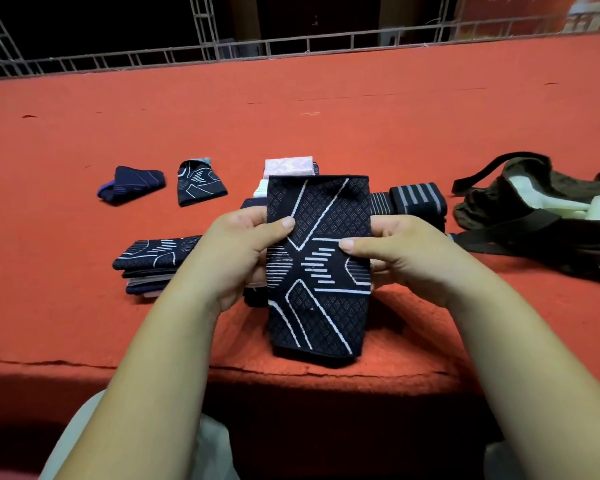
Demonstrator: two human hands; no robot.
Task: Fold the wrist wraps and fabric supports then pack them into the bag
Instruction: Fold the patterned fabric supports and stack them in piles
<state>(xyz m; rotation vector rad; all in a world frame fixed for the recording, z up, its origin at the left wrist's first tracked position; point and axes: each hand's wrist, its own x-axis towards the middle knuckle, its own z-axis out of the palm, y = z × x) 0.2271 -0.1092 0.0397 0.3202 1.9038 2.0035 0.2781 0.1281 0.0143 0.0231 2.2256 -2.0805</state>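
A long dark fabric support point(321, 306) with white line patterns hangs flat and upright between my hands above the front of the red surface. My left hand point(238, 254) grips its left edge, thumb on the front. My right hand point(400, 254) grips its right edge the same way. A stack of folded dark supports point(153, 261) lies at the left. Two folded supports, one navy point(132, 185) and one patterned point(200, 183), lie further back left. Pink and white folded pieces point(288, 166) and striped wrist wraps point(414, 199) lie behind the held support. The olive bag point(534, 216) lies open at the right.
The red felt-covered surface point(326, 116) stretches far back to a metal railing point(291, 46). Its front edge point(361, 374) runs just below the held support. The bag's straps point(492, 244) trail toward my right hand. My knees in light fabric point(205, 452) show below.
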